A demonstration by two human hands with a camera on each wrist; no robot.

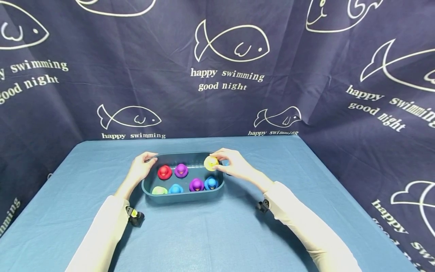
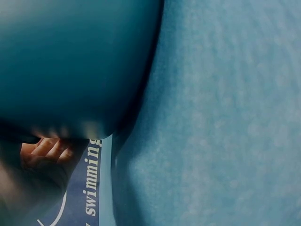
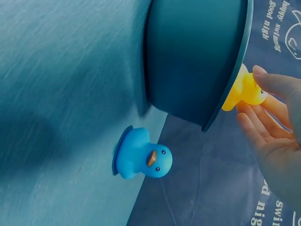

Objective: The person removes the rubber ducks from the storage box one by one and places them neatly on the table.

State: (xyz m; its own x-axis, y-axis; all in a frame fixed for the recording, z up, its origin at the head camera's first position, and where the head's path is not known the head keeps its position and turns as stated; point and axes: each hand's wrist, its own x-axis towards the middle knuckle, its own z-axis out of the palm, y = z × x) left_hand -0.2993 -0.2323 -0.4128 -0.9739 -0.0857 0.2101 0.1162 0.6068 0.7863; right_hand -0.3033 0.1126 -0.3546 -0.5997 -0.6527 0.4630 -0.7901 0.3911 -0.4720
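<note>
My left hand [image 1: 139,168] grips the left end of a dark teal bin [image 1: 185,199], thumb over the rim and fingers along the outside wall. In the left wrist view the bin's wall hides part of that hand [image 2: 44,165]. With thumb and fingertips, my right hand [image 1: 236,163] pinches a yellow rubber duck [image 1: 210,163] by its head, at the bin's right rim. Inside the bin sit a red duck [image 1: 164,172], two purple ducks [image 1: 181,170], two blue ducks [image 1: 211,183] and a light green duck [image 1: 159,190].
Another blue duck [image 3: 136,153] stands on the table outside the bin's right end, partly hidden behind my right hand in the head view. Blue cloth covers the table [image 1: 204,238]. Dark blue fabric [image 1: 176,83] with printed fish hangs at the back and sides.
</note>
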